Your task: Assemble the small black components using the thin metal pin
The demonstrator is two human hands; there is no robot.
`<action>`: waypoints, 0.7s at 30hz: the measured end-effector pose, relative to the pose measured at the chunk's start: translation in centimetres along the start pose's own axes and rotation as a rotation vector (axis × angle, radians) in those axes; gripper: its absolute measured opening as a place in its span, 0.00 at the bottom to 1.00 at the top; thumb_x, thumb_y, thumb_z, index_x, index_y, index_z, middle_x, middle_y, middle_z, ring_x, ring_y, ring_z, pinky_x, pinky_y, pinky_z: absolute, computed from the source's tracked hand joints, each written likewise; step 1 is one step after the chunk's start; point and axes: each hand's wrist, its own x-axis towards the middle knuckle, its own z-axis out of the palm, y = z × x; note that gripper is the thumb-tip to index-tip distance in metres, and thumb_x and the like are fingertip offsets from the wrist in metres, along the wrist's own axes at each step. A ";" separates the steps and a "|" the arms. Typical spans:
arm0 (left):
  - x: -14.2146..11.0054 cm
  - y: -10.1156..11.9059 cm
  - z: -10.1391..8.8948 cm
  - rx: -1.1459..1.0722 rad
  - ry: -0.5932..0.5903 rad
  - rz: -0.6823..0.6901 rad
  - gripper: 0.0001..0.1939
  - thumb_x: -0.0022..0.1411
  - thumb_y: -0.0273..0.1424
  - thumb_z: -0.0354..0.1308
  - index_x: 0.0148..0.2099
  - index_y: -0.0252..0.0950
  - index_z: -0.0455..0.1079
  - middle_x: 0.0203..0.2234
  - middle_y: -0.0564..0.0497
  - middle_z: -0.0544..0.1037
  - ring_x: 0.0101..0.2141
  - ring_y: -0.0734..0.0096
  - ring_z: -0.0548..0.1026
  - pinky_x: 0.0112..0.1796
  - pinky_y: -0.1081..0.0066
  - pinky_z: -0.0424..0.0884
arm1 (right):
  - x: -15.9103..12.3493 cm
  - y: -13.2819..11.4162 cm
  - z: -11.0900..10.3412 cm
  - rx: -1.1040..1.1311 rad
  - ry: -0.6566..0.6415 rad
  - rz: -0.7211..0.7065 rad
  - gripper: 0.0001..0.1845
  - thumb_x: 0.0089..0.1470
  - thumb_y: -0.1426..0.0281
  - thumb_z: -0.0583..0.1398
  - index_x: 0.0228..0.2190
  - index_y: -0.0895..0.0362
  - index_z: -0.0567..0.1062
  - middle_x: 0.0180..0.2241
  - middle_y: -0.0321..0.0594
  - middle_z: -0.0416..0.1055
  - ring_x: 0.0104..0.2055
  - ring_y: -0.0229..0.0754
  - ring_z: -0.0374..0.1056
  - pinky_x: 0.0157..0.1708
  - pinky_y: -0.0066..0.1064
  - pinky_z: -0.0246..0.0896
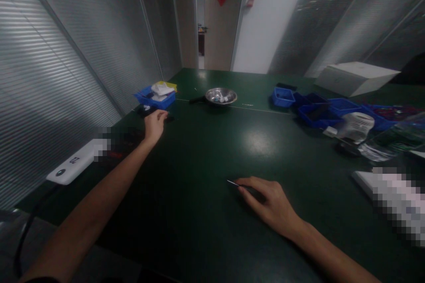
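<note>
My right hand (270, 203) rests low over the green table (199, 159), its fingers closed round a slim tool with a thin silvery tip (232, 182). Most of that tool is hidden in the hand, so its kind does not show. Farther off on the left, my left hand (154, 126) is stretched out in front of a blue basket (166, 101). Its fingertips are pinched together, and what they hold, if anything, is too small to make out. Small dark items (170, 119) lie beside that hand. White bags (162, 90) fill the basket.
A metal bowl (221, 96) with small pieces stands at the back. Blue bins (283, 97), clear plastic bags (378, 146) and a white box (357, 78) line the right side. At the left edge lies a white power strip (73, 161) with a black cable.
</note>
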 end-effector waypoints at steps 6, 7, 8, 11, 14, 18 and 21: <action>0.3 -0.6 0.3 -0.036 -0.019 -0.057 0.11 0.64 0.31 0.61 0.45 0.34 0.81 0.40 0.46 0.84 0.38 0.61 0.81 0.45 0.69 0.74 | 0.0 0.1 0.0 0.001 -0.014 0.015 0.14 0.70 0.65 0.56 0.51 0.52 0.78 0.43 0.39 0.80 0.38 0.40 0.77 0.37 0.32 0.73; 0.3 -0.6 0.3 -0.049 -0.018 -0.038 0.11 0.64 0.32 0.62 0.46 0.34 0.81 0.39 0.46 0.84 0.38 0.61 0.81 0.44 0.69 0.74 | 0.0 0.1 0.0 -0.001 -0.013 0.013 0.14 0.70 0.65 0.56 0.51 0.52 0.78 0.43 0.39 0.80 0.38 0.40 0.77 0.37 0.32 0.73; 0.3 -0.5 0.4 -0.070 -0.018 -0.016 0.11 0.64 0.32 0.62 0.46 0.34 0.81 0.39 0.45 0.84 0.37 0.62 0.81 0.43 0.69 0.75 | 0.0 0.1 0.1 -0.003 -0.012 0.011 0.14 0.70 0.65 0.56 0.51 0.52 0.78 0.43 0.39 0.80 0.39 0.41 0.78 0.37 0.32 0.73; 0.3 -0.5 0.6 -0.129 -0.019 0.013 0.12 0.65 0.34 0.61 0.46 0.33 0.80 0.37 0.45 0.84 0.36 0.64 0.81 0.41 0.70 0.75 | -0.1 0.1 0.0 -0.004 -0.009 0.008 0.14 0.70 0.65 0.56 0.51 0.52 0.78 0.43 0.39 0.80 0.38 0.40 0.78 0.37 0.32 0.73; 0.4 -0.7 0.7 -0.113 -0.022 -0.012 0.12 0.63 0.33 0.63 0.45 0.33 0.81 0.37 0.45 0.84 0.36 0.63 0.81 0.42 0.69 0.75 | -0.1 0.1 0.0 -0.003 -0.004 0.004 0.14 0.70 0.64 0.56 0.51 0.52 0.78 0.42 0.39 0.80 0.38 0.41 0.78 0.36 0.31 0.73; 0.6 -1.2 0.7 -0.075 -0.030 -0.056 0.11 0.62 0.32 0.63 0.46 0.34 0.81 0.37 0.45 0.84 0.36 0.63 0.80 0.42 0.67 0.75 | -0.1 0.3 0.0 -0.015 -0.009 -0.005 0.15 0.70 0.64 0.55 0.51 0.52 0.78 0.43 0.40 0.80 0.39 0.42 0.78 0.38 0.32 0.74; 0.8 -1.4 0.8 -0.062 -0.040 -0.039 0.11 0.63 0.34 0.63 0.45 0.34 0.81 0.36 0.45 0.83 0.35 0.63 0.80 0.43 0.67 0.75 | -0.1 0.5 0.1 -0.026 0.000 -0.012 0.15 0.70 0.64 0.56 0.51 0.52 0.78 0.43 0.40 0.80 0.39 0.41 0.78 0.38 0.32 0.74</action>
